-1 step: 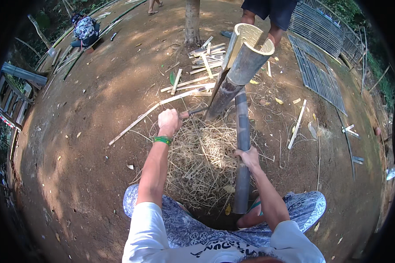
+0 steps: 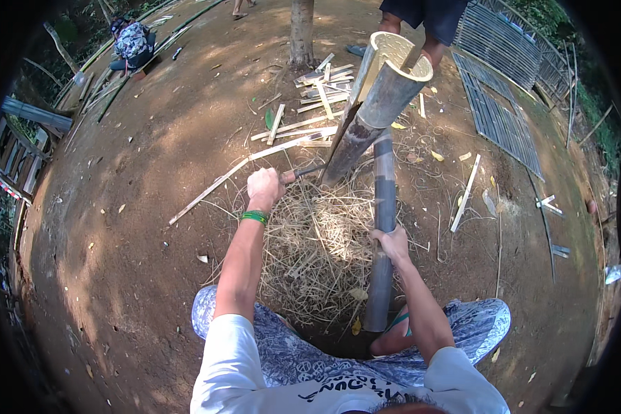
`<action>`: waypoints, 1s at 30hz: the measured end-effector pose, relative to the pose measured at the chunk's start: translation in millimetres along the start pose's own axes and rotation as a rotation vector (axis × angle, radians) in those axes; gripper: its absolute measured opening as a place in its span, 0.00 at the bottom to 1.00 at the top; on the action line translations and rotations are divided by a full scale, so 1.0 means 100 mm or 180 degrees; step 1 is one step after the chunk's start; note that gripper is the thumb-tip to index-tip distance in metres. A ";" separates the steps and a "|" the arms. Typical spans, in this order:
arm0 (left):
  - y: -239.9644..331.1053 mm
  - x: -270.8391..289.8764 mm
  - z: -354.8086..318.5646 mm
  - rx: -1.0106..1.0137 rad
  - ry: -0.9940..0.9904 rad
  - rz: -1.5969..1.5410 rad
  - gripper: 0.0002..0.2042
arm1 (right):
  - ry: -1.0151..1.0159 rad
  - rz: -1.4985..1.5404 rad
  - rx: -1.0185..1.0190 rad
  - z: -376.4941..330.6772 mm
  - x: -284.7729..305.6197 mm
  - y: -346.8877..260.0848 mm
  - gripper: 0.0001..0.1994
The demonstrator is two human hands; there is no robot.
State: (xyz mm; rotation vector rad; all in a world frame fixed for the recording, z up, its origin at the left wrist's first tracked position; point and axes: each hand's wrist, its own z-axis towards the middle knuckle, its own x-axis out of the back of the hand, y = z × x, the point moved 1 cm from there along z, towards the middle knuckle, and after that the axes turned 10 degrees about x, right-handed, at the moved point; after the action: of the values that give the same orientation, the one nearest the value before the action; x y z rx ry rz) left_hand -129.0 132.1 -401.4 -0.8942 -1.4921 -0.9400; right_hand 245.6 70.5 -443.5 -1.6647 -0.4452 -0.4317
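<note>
A thick bamboo section [image 2: 383, 103] stands tilted in front of me, its top leaning right and a long split running down its left side. My left hand [image 2: 265, 188] is closed around the wooden handle of a knife [image 2: 298, 174], whose dark blade reaches the lower part of that split. With my right hand [image 2: 392, 245] I grip a slimmer, dark bamboo pole [image 2: 384, 183]. The pole's far end meets the side of the thick section, and its near end hangs between my legs. A flat piece of wood [image 2: 411, 56] shows inside the section's open top.
Pale shavings [image 2: 317, 255] cover the ground below my hands. Cut bamboo strips [image 2: 324, 93] lie by a tree trunk [image 2: 301, 34]. Another person's legs [image 2: 431, 24] stand behind the bamboo; a second person [image 2: 132, 45] crouches far left. A slatted bamboo panel [image 2: 500, 114] lies at right.
The thick section's top has shifted slightly right and away, and the dark pole's far end with it. Both hands keep their grips.
</note>
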 end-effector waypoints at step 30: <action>0.67 1.41 -1.60 -0.0561 -0.0335 -0.3424 0.41 | -0.1403 0.1723 -0.0242 -0.39 -0.70 -0.55 0.13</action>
State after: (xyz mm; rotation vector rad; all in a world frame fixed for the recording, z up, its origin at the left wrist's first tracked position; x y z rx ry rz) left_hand -20.7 17.8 -242.8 -0.1846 -2.0248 -1.8254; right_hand 156.5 36.0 -428.3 -1.8717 -0.2787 0.3279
